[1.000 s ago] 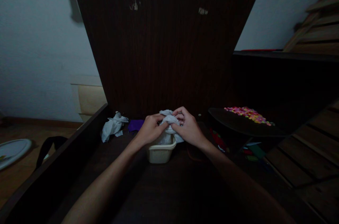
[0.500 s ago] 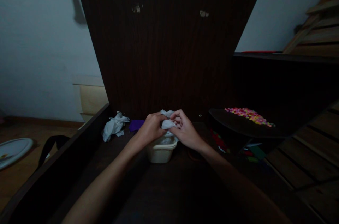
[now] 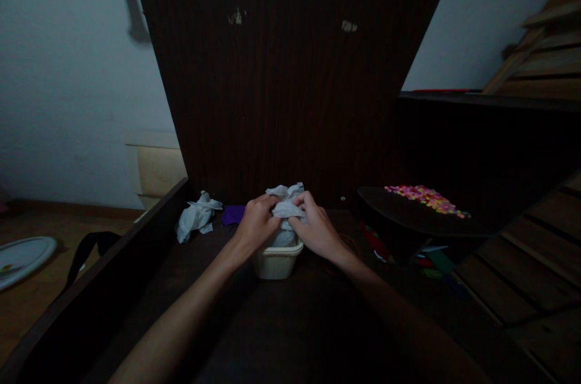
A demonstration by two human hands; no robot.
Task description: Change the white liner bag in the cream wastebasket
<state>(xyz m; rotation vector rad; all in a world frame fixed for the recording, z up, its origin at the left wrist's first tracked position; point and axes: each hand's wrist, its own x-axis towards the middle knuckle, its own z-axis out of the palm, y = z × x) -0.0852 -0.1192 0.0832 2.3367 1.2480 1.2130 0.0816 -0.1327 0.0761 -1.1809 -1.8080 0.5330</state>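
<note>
A crumpled white plastic bag (image 3: pixel 288 210) rises out of a small cream container (image 3: pixel 276 264) on the dark wooden surface. My left hand (image 3: pixel 258 222) grips the bag's left side, fingers curled in. From the right, my right hand (image 3: pixel 316 225) pinches the bag between thumb and fingers. Both hands hover over the container's rim, close together. What lies inside the container, beneath the bag, is hidden.
Another crumpled white plastic bag (image 3: pixel 198 216) and a purple piece (image 3: pixel 233 214) lie to the left. On a dark rounded shelf (image 3: pixel 385 205) at right are many small colourful pieces (image 3: pixel 429 199). A raised board edge (image 3: pixel 113 269) borders the left side; a tall dark panel (image 3: pixel 290 87) stands behind.
My hands have drawn slightly apart. More of the white bag shows between and above them, spread wider than before. The container has stayed in place.
</note>
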